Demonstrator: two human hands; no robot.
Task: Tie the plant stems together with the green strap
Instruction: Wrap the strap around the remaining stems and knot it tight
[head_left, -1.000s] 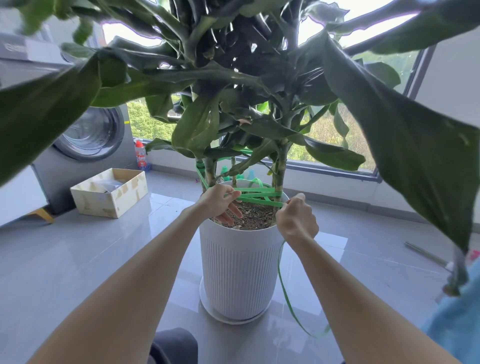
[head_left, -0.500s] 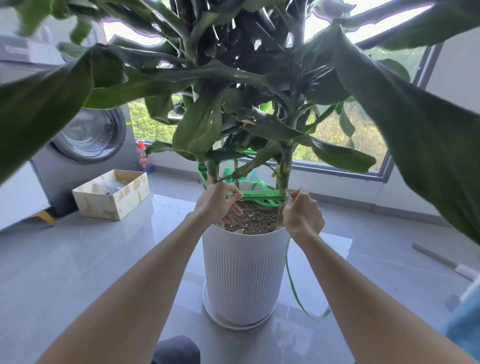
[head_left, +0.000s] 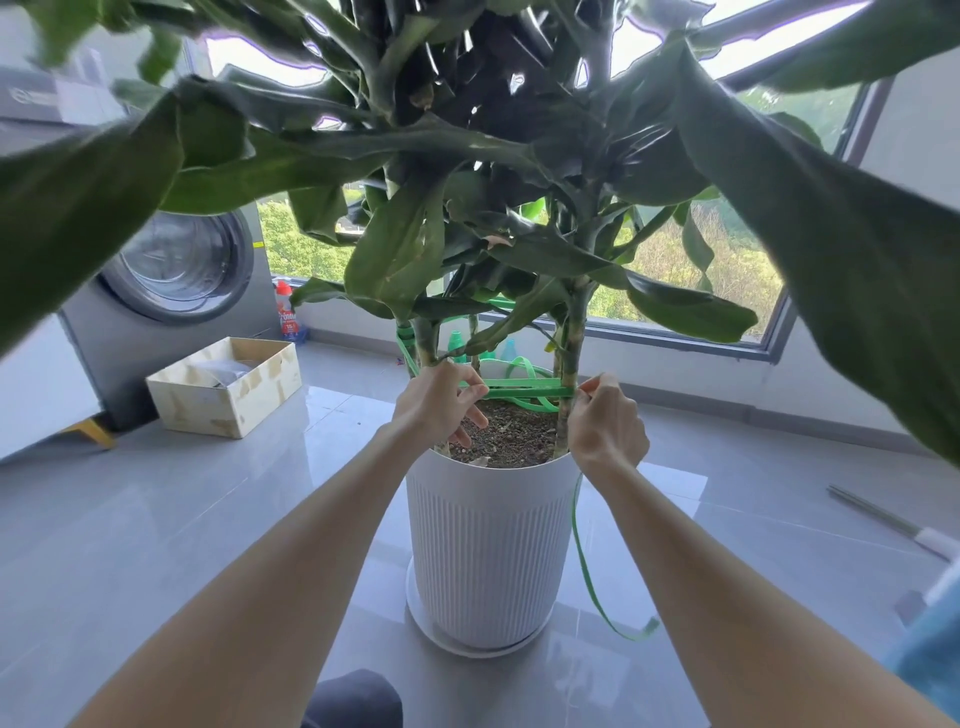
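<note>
Left hand (head_left: 436, 405) pinches strap (head_left: 519, 384) at the 9 o'clock stem, right hand (head_left: 605, 426) pinches it at the 3 o'clock stem. Strap runs level between the stems (head_left: 571, 338), just above soil (head_left: 509, 436), 12 o'clock of pot (head_left: 488, 545). Loose tail hangs from right hand down pot's 3 o'clock side.

No wording can be made out. At the far left, the bottle (head_left: 285, 312) beside the washing machine (head_left: 171, 291) wears a red-and-white label with print too blurred to read. A mark on the machine's grey top panel is equally illegible.
</note>
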